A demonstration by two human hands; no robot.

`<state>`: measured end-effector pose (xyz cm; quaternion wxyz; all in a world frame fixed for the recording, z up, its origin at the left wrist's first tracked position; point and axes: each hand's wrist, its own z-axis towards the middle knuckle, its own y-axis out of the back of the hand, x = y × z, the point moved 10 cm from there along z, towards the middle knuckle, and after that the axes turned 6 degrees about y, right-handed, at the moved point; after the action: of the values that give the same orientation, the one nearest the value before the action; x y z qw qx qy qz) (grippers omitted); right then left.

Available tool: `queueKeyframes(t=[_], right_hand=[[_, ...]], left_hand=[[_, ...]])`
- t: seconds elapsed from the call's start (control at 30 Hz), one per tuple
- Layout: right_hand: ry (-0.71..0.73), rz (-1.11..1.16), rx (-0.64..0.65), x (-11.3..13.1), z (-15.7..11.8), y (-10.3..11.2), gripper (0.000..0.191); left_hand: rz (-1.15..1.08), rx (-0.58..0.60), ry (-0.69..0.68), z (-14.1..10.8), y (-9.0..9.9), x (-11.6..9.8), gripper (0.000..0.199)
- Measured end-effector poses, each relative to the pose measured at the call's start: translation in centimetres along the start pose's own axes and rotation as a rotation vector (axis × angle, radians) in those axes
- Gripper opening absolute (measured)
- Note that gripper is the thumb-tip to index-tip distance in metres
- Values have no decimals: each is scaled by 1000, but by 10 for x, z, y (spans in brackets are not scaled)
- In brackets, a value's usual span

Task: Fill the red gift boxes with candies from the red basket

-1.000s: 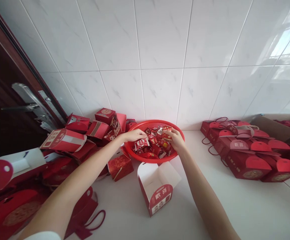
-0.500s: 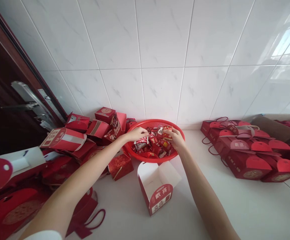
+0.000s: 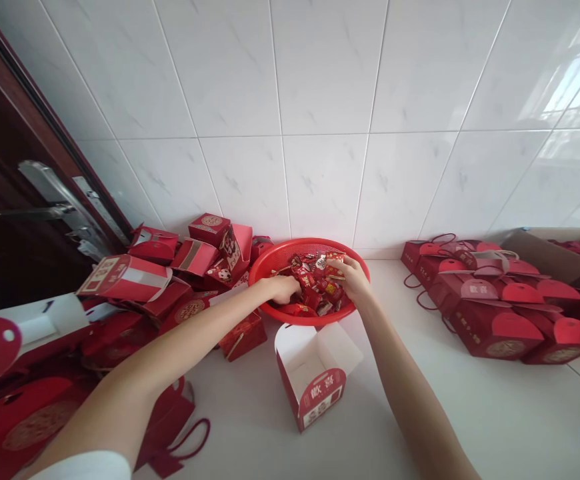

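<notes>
A red plastic basket [image 3: 315, 321] stands against the tiled wall with many red-wrapped candies [image 3: 313, 283] in it. My left hand [image 3: 284, 289] reaches down into its left side; the fingertips are hidden among the candies. At the basket's right side, my right hand [image 3: 349, 275] pinches a red and gold packet [image 3: 335, 257]. In front of the basket stands an open red box [image 3: 323, 393] with a white inside, its flaps spread, and nothing shows inside it.
Red boxes [image 3: 125, 277] lie in a loose pile on the left, by a dark door [image 3: 0, 167] with a metal handle. Closed red boxes [image 3: 490, 307] with cord handles stand in rows at right, before a brown carton [image 3: 550, 257].
My left hand has dropped lower into the basket, and the red and white packet it held above the candies no longer shows. My right hand has barely moved.
</notes>
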<state>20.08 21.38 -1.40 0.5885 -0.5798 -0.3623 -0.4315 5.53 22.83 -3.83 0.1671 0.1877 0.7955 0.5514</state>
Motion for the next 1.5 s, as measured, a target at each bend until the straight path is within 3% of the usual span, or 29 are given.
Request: queueKeyframes(t=[0.17, 0.43, 0.57, 0.8, 0.93, 1.1, 1.23, 1.43, 1.5], right_hand=[[3, -6, 2, 1, -1, -1, 23], [4, -9, 5, -1, 0, 0, 23], [6, -10, 8, -1, 1, 0, 23], [5, -15, 6, 1, -1, -1, 21], [1, -21, 2, 0, -1, 0, 20], [9, -24, 9, 0, 0, 0, 22], [17, -26, 17, 0, 0, 0, 24], [22, -25, 22, -1, 1, 0, 25], [20, -26, 23, -1, 2, -1, 24]], left_hand=[[121, 71, 36, 7, -18, -4, 35], [150, 73, -1, 3, -13, -6, 27], [78, 21, -23, -1, -2, -6, 26], [-177, -105, -89, -8, 40, 9, 22], [-229, -128, -85, -12, 46, 18, 25], [-177, -123, -67, -14, 38, 14, 39], [-139, -53, -70, -7, 18, -3, 40], [-172, 14, -25, 10, -6, -14, 9], [-215, 25, -8, 12, -10, -12, 7]])
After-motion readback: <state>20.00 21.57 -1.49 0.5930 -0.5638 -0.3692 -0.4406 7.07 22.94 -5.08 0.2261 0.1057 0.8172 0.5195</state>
